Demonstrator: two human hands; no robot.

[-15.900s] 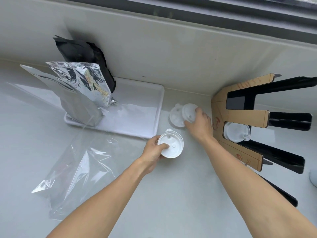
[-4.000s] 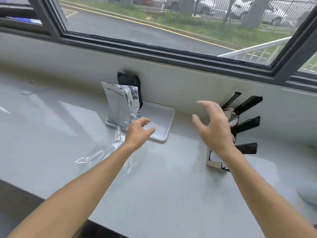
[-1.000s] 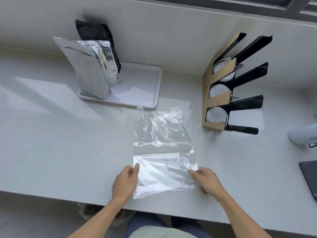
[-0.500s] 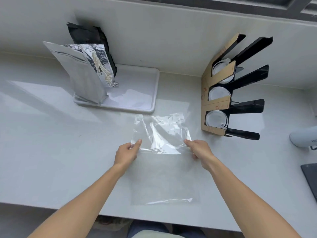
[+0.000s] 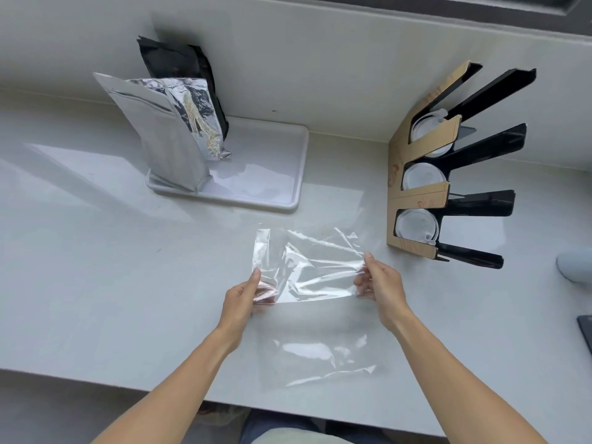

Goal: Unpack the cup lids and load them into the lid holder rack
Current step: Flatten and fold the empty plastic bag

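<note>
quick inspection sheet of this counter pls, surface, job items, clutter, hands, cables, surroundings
surface: pale counter, glossy, no spills seen
job's things: lid holder rack at right, white lids in all three slots; no loose lids seen
clutter: clear plastic bag folded over, empty; white tray holding a silver foil pouch and a black pouch
grippers: left hand and right hand each pinch a side edge of the bag
cables: nothing seen
surroundings: wall behind, dark window frame above; pale rounded object and dark flat item cut off at right
</note>
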